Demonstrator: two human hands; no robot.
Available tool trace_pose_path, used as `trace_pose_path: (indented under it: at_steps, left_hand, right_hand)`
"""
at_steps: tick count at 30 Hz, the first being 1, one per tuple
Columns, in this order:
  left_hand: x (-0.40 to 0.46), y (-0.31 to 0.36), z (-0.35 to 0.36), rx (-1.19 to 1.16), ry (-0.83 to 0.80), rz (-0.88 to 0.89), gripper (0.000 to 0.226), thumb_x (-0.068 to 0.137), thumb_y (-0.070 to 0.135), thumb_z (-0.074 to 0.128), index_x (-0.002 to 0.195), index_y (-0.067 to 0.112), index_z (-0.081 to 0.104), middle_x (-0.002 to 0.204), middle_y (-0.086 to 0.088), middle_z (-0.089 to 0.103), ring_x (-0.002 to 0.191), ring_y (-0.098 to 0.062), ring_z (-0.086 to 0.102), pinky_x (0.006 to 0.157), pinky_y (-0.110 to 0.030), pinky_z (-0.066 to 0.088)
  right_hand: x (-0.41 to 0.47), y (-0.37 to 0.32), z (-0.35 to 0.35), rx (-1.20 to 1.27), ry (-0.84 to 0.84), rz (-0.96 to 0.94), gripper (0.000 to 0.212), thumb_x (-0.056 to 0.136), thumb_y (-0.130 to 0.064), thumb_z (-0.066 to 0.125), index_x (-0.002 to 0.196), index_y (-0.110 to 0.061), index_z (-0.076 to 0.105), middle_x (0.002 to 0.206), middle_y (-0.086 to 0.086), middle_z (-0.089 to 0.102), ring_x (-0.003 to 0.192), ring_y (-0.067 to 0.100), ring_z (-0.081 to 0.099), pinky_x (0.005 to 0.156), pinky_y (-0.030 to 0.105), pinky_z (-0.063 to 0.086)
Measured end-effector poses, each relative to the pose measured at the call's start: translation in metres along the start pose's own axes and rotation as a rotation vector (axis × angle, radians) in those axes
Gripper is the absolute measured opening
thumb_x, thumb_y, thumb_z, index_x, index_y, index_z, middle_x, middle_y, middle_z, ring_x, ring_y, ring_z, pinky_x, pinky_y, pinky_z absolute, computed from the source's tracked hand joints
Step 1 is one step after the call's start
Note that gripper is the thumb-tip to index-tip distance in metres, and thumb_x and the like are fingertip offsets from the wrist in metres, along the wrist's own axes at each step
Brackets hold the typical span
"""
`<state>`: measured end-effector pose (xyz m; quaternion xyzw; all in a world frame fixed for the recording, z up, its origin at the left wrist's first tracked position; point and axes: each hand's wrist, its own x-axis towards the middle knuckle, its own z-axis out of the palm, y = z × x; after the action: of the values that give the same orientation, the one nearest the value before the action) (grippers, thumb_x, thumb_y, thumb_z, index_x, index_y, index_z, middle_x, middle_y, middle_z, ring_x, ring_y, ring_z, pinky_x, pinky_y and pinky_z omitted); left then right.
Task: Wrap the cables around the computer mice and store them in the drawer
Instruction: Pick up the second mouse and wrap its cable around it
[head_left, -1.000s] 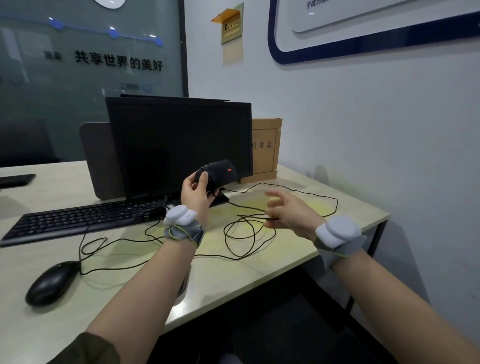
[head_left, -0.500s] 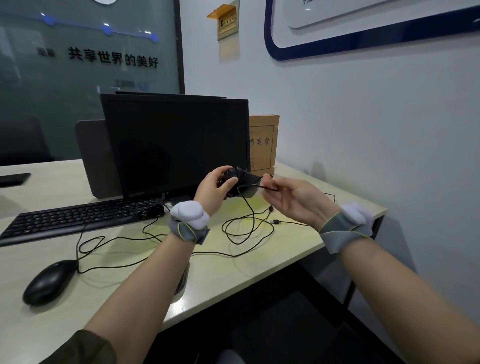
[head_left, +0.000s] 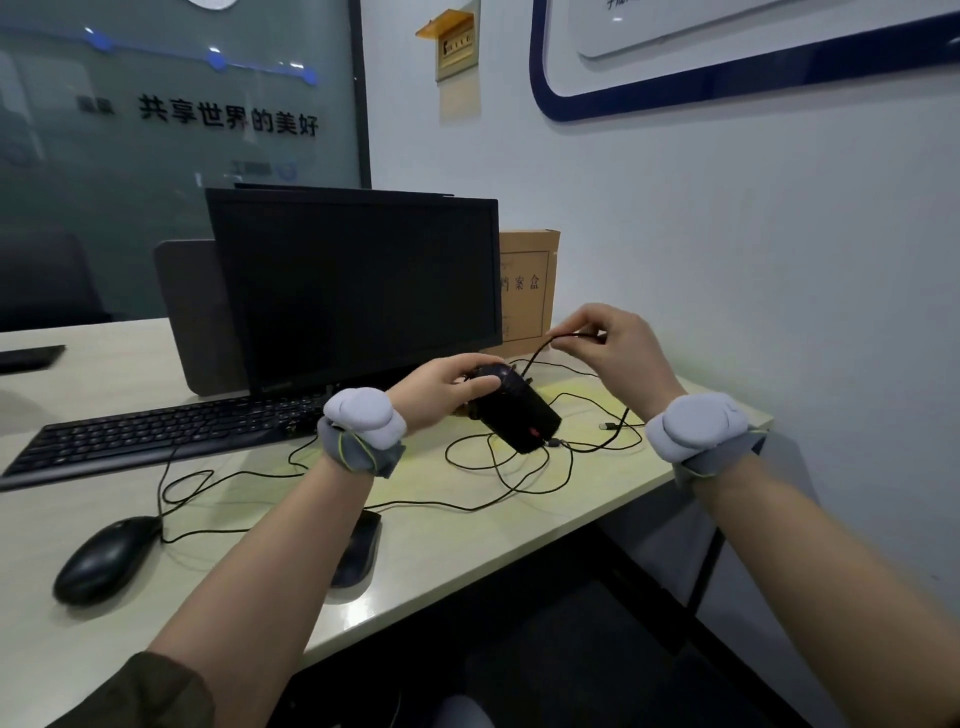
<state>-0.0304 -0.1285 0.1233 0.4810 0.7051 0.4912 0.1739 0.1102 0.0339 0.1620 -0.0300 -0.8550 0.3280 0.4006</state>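
Observation:
My left hand (head_left: 441, 384) grips a black wired mouse (head_left: 514, 410) above the desk, its front end with a red mark pointing down toward me. My right hand (head_left: 618, 348) pinches this mouse's thin black cable (head_left: 550, 340) up and to the right of the mouse. The rest of the cable lies in loose loops (head_left: 509, 467) on the desk, with the USB plug (head_left: 605, 426) near the right edge. A second black mouse (head_left: 104, 558) rests at the front left, its cable trailing across the desk. No drawer is visible.
A dark monitor (head_left: 353, 286) and black keyboard (head_left: 156, 436) stand on the beige desk (head_left: 467, 545). A brown cardboard file box (head_left: 530, 286) leans against the wall behind. A small dark object (head_left: 358, 551) lies near the front edge under my left forearm.
My left hand turned the mouse over and lowered it, front end now down. My right hand lifted up and right, drawing the pinched cable over the mouse.

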Motion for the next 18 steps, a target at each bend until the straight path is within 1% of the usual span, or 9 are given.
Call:
trace_pose_path:
  at_steps: [3, 5, 7, 9, 11, 13, 14, 16, 18]
  left_hand:
    - [-0.006, 0.006, 0.002, -0.523, -0.104, -0.024, 0.02, 0.093, 0.021, 0.046, 0.105, 0.022, 0.062, 0.102, -0.004, 0.063, 0.093, -0.017, 0.061, 0.077, -0.03, 0.057]
    - [-0.005, 0.01, 0.005, -0.676, -0.111, 0.001, 0.025, 0.089, 0.028, 0.046, 0.106, 0.018, 0.062, 0.103, -0.006, 0.06, 0.092, -0.019, 0.058, 0.083, -0.034, 0.054]
    - [-0.003, 0.013, 0.011, -0.741, -0.075, 0.026, 0.025, 0.093, 0.028, 0.042, 0.105, 0.017, 0.06, 0.1, -0.005, 0.057, 0.09, -0.018, 0.054, 0.082, -0.031, 0.05]
    - [0.0, 0.015, 0.017, -0.84, -0.007, 0.056, 0.025, 0.097, 0.026, 0.036, 0.102, 0.018, 0.059, 0.093, -0.002, 0.057, 0.082, -0.014, 0.053, 0.072, -0.025, 0.051]
    - [0.003, 0.016, 0.022, -0.978, 0.071, 0.087, 0.027, 0.098, 0.027, 0.035, 0.105, 0.013, 0.057, 0.093, -0.004, 0.058, 0.082, -0.014, 0.055, 0.07, -0.024, 0.054]
    - [0.009, 0.016, 0.024, -1.068, 0.185, 0.087, 0.024, 0.097, 0.027, 0.039, 0.103, 0.011, 0.056, 0.093, -0.006, 0.059, 0.081, -0.016, 0.059, 0.07, -0.023, 0.056]
    - [0.011, 0.017, 0.024, -1.086, 0.251, 0.08, 0.021, 0.097, 0.026, 0.042, 0.1, 0.011, 0.056, 0.093, -0.006, 0.059, 0.08, -0.016, 0.061, 0.069, -0.023, 0.057]
    - [0.017, 0.014, 0.024, -1.049, 0.381, 0.054, 0.015, 0.094, 0.023, 0.048, 0.099, 0.01, 0.055, 0.094, -0.006, 0.059, 0.082, -0.017, 0.062, 0.065, -0.022, 0.057]
    - [0.02, 0.009, 0.024, -0.927, 0.518, 0.021, 0.022, 0.092, 0.022, 0.053, 0.11, 0.009, 0.053, 0.097, -0.005, 0.059, 0.086, -0.016, 0.061, 0.065, -0.021, 0.054]
  right_hand:
    - [-0.002, 0.004, 0.0, 0.09, 0.006, 0.047, 0.012, 0.08, -0.014, 0.069, 0.08, -0.026, 0.07, 0.079, -0.013, 0.069, 0.075, 0.0, 0.06, 0.071, 0.011, 0.045]
    - [-0.009, 0.004, 0.007, 0.123, -0.056, 0.076, 0.019, 0.084, -0.007, 0.064, 0.083, -0.025, 0.068, 0.082, -0.008, 0.066, 0.076, 0.001, 0.059, 0.071, 0.012, 0.047]
    - [-0.015, 0.003, 0.017, 0.096, -0.124, 0.125, 0.038, 0.084, 0.008, 0.054, 0.073, -0.028, 0.056, 0.074, -0.01, 0.056, 0.065, -0.005, 0.056, 0.063, 0.006, 0.045]
    - [-0.018, 0.001, 0.03, 0.023, -0.18, 0.219, 0.04, 0.087, 0.007, 0.048, 0.061, -0.022, 0.045, 0.06, -0.006, 0.044, 0.051, 0.001, 0.046, 0.053, 0.013, 0.039]
    - [-0.023, -0.001, 0.046, 0.179, -0.293, 0.349, 0.025, 0.094, -0.004, 0.044, 0.072, -0.016, 0.049, 0.056, -0.001, 0.04, 0.044, 0.013, 0.04, 0.047, 0.021, 0.034]
    - [-0.029, -0.004, 0.061, 0.313, -0.421, 0.46, 0.013, 0.098, -0.011, 0.04, 0.094, -0.016, 0.051, 0.057, 0.0, 0.041, 0.04, 0.013, 0.044, 0.044, 0.022, 0.036]
    - [-0.032, -0.006, 0.065, 0.325, -0.482, 0.498, 0.013, 0.098, -0.013, 0.038, 0.1, -0.017, 0.051, 0.057, -0.001, 0.041, 0.038, 0.012, 0.046, 0.044, 0.022, 0.037]
    - [-0.033, -0.01, 0.071, 0.272, -0.545, 0.524, 0.014, 0.098, -0.015, 0.037, 0.103, -0.016, 0.05, 0.057, -0.001, 0.042, 0.036, 0.01, 0.047, 0.042, 0.019, 0.038]
    - [-0.03, -0.018, 0.071, 0.029, -0.545, 0.463, 0.015, 0.095, -0.02, 0.04, 0.102, -0.014, 0.052, 0.058, -0.001, 0.048, 0.04, 0.011, 0.045, 0.04, 0.018, 0.037]
